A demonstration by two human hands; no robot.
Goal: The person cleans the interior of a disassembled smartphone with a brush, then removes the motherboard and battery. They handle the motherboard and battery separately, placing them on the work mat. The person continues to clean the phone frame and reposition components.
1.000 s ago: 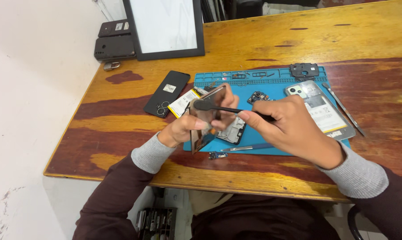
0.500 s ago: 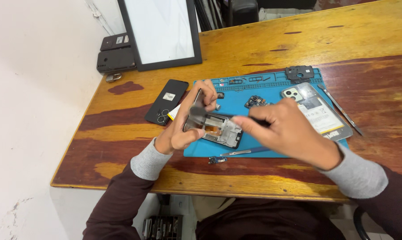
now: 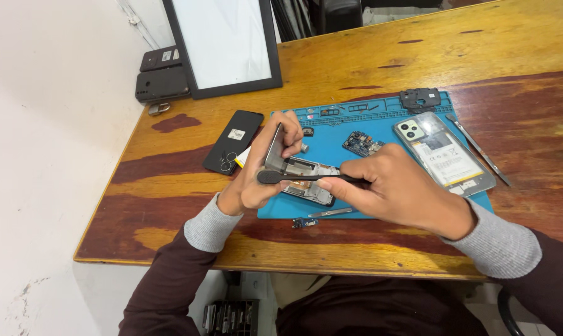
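Note:
My left hand (image 3: 256, 177) grips an opened phone frame (image 3: 303, 177), tilted up on its edge above a blue repair mat (image 3: 381, 118). My right hand (image 3: 396, 186) holds a thin black tool (image 3: 294, 178) with a rounded end, laid across the frame and pointing left. The frame's inner metal parts face me. Both hands are close together over the mat's left half.
On the mat lie a clear-backed phone (image 3: 443, 152), a small circuit board (image 3: 362, 143), a black bracket (image 3: 420, 98) and small parts. A metal spudger (image 3: 477, 149) lies at the mat's right edge. A black phone (image 3: 233, 141), a framed white panel (image 3: 225, 43) and dark boxes (image 3: 162, 78) sit to the left.
The phone frame has been tilted up higher in my left hand, and the black tool has swung to lie across it, pointing left.

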